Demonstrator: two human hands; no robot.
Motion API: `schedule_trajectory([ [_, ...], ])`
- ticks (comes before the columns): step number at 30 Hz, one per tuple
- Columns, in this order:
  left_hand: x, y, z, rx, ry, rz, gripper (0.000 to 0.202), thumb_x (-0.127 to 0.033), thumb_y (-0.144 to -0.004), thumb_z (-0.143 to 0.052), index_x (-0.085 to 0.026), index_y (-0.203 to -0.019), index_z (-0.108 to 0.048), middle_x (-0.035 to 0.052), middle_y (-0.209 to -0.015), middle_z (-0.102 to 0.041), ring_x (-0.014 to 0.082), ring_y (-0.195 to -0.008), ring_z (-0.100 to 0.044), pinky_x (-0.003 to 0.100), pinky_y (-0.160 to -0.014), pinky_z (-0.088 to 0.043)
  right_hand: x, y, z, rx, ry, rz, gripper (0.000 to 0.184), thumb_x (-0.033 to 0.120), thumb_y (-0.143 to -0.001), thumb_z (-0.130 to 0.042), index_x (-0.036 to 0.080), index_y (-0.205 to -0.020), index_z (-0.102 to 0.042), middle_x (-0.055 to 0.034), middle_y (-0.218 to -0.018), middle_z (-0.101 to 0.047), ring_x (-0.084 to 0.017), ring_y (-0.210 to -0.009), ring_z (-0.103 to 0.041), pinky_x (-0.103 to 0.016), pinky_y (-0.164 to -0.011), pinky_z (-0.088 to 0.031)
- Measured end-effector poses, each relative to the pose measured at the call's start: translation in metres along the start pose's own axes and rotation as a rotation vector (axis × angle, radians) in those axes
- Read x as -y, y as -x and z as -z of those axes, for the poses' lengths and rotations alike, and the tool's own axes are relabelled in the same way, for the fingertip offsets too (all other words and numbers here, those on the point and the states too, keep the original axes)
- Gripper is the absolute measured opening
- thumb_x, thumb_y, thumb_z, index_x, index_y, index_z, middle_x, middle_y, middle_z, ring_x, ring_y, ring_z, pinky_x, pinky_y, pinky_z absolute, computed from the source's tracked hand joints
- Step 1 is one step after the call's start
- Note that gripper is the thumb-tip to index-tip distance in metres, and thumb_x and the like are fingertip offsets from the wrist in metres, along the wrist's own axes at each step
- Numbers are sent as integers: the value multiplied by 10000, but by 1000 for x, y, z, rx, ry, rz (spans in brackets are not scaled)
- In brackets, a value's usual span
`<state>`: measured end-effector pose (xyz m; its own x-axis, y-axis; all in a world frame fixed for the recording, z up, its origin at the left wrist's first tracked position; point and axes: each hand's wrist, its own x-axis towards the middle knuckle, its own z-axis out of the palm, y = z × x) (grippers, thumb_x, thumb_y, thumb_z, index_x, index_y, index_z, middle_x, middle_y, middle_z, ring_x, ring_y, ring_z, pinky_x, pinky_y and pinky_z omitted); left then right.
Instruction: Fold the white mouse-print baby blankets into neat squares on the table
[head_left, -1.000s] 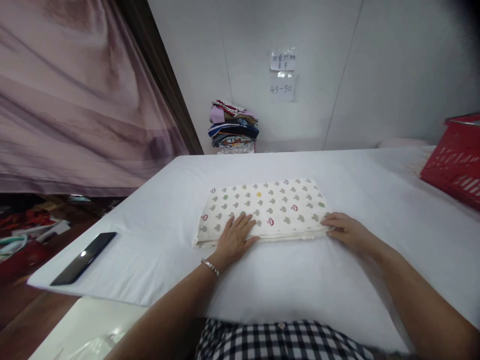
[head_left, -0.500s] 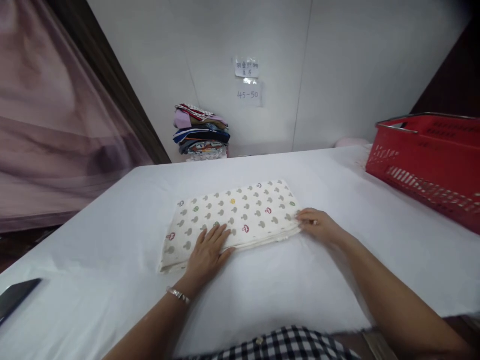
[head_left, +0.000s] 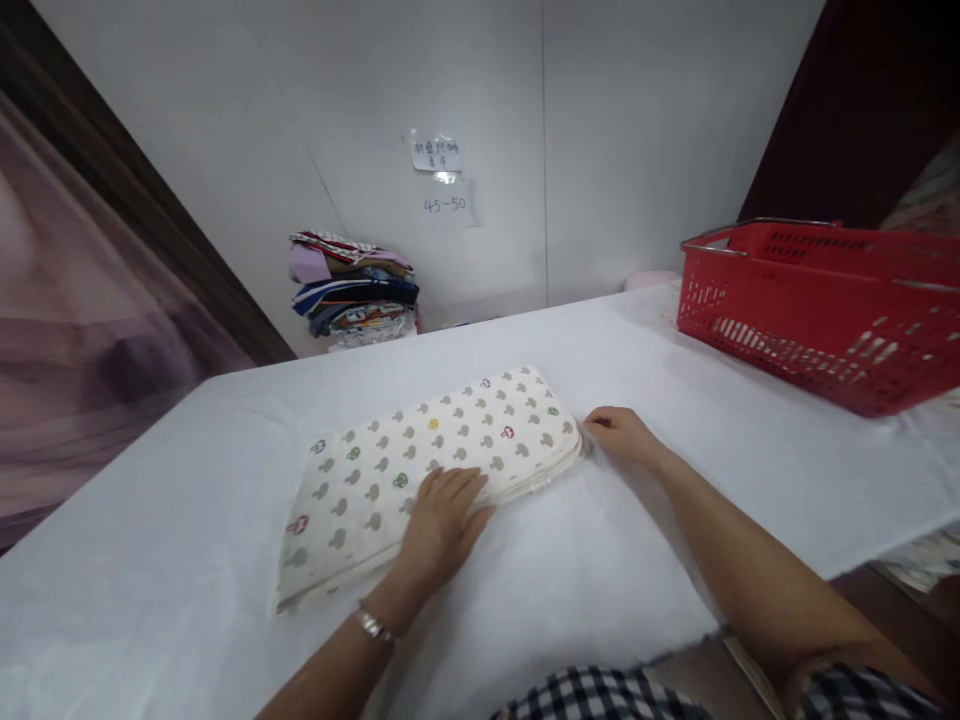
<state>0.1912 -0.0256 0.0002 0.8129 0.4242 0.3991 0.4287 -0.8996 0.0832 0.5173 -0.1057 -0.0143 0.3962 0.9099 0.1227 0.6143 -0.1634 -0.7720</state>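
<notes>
A folded white cloth (head_left: 457, 440) printed with grey, red, green and yellow mushrooms lies slantwise on the white-covered table. My left hand (head_left: 444, 515) rests on its near edge, palm down with fingers stretched out. At the cloth's right end, my right hand (head_left: 622, 435) is closed in a pinch on the layered corner; the fingertips are partly hidden. Several folded layers show along the near edge and the rounded right corner.
A red plastic basket (head_left: 795, 300) stands at the right on the table (head_left: 600, 350). At the back left, against the wall, is a stack of folded fabrics (head_left: 356, 285). Paper signs (head_left: 442, 190) hang on the wall, and a pink curtain (head_left: 97, 350) drapes at the left.
The view has swung right, so the scene sits further left. The cloth's right corner looks more rounded, with its layers showing. My left hand is slightly nearer that end.
</notes>
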Motion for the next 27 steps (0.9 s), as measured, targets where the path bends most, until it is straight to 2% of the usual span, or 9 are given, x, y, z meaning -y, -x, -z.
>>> schedule_trajectory([
  [2, -24, -30, -7, 36, 83, -20, 292, -322, -870, -463, -196, -1105, -582, 68, -1101, -628, 208, -1016, -534, 406, -927, -373, 1, 1, 2, 111, -56, -107, 196, 320, -734, -518, 163, -652, -601, 25, -517, -529, -87, -473, -447, -199, -469, -337],
  [5, -52, -73, -22, 108, 143, 27, 249, -296, -847, -496, -208, -1054, -601, 55, -1027, -630, 205, -971, -534, 373, -862, -398, 4, 4, 3, 260, -124, -216, 241, 369, -712, -559, 164, -586, -539, 52, -434, -442, -60, -379, -345, -193, -386, -267],
  [7, -64, -94, -34, 175, 134, 72, 243, -305, -829, -517, -210, -1034, -608, 55, -997, -623, 210, -960, -535, 359, -846, -400, 6, 5, 3, 315, -142, -246, 274, 400, -693, -591, 163, -569, -528, 53, -434, -442, -52, -367, -331, -189, -365, -248],
  [10, -70, -114, -49, 290, 89, 161, 263, -368, -801, -545, -197, -986, -619, 65, -972, -612, 216, -939, -545, 337, -816, -408, 6, 5, -2, 351, -172, -243, 298, 422, -664, -632, 160, -562, -533, 56, -429, -447, -48, -358, -331, -185, -355, -242],
  [13, -71, -124, -54, 348, 91, 223, 290, -412, -785, -547, -200, -972, -614, 65, -992, -613, 206, -919, -559, 304, -768, -413, 3, 2, -8, 320, -209, -252, 262, 376, -650, -650, 155, -560, -543, 56, -423, -467, -42, -344, -335, -182, -349, -245],
  [15, -69, -127, -53, 365, 116, 267, 245, -370, -790, -532, -207, -952, -618, 59, -996, -629, 195, -905, -569, 283, -732, -407, 1, 1, -10, 301, -238, -272, 208, 320, -651, -642, 153, -565, -552, 55, -423, -484, -38, -335, -336, -179, -343, -245],
  [20, -63, -134, -47, 375, 325, 474, 175, -299, -762, -521, -197, -815, -653, 51, -870, -676, 185, -789, -585, 266, -627, -372, 6, 3, -7, 321, -317, -319, 162, 234, -652, -610, 156, -535, -529, 54, -421, -492, -32, -327, -343, -173, -333, -235],
  [24, -60, -136, -47, 369, 398, 509, 211, -329, -766, -512, -181, -698, -646, 38, -747, -672, 159, -695, -574, 255, -588, -357, 13, 5, -5, 343, -370, -348, 171, 226, -660, -605, 157, -526, -525, 55, -406, -485, -30, -315, -345, -171, -313, -208],
  [27, -61, -136, -50, 345, 412, 533, 225, -325, -781, -494, -174, -708, -643, 36, -753, -670, 150, -693, -572, 245, -576, -352, 14, 4, -6, 359, -400, -353, 184, 229, -675, -599, 155, -522, -529, 52, -403, -494, -32, -314, -357, -170, -304, -210],
])
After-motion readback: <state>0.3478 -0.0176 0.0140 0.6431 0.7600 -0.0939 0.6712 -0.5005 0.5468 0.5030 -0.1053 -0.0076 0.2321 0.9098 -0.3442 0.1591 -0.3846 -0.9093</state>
